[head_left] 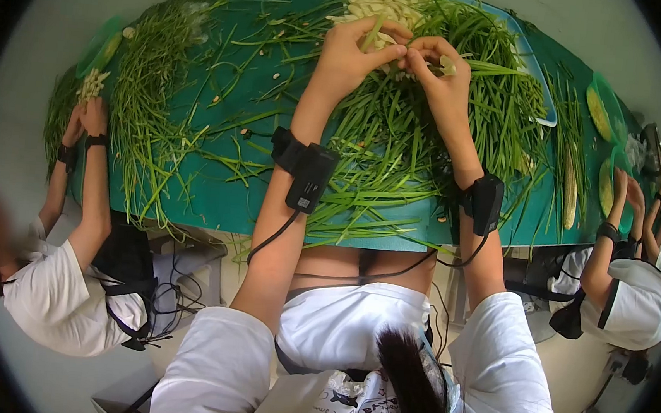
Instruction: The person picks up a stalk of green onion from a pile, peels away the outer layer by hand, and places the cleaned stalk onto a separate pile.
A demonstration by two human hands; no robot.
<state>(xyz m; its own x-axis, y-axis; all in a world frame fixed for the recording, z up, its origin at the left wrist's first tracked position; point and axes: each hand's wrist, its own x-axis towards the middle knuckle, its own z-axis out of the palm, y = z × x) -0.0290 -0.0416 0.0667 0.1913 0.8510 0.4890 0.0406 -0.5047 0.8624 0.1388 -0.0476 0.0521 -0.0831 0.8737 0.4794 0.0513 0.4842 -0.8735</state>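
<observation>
Between both sets of fingertips, the left hand (350, 53) and right hand (438, 71) are pinching one green stalk (373, 33) above the stalk pile (398, 134), apparently stripping it; pulling apart likely comes next.

green stalks (398, 142) crowd table (215, 197), near edge bare

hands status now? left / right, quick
Left hand: closed, pinching a green stalk.
Right hand: closed, fingertips on a pale piece, meeting the left hand.
</observation>
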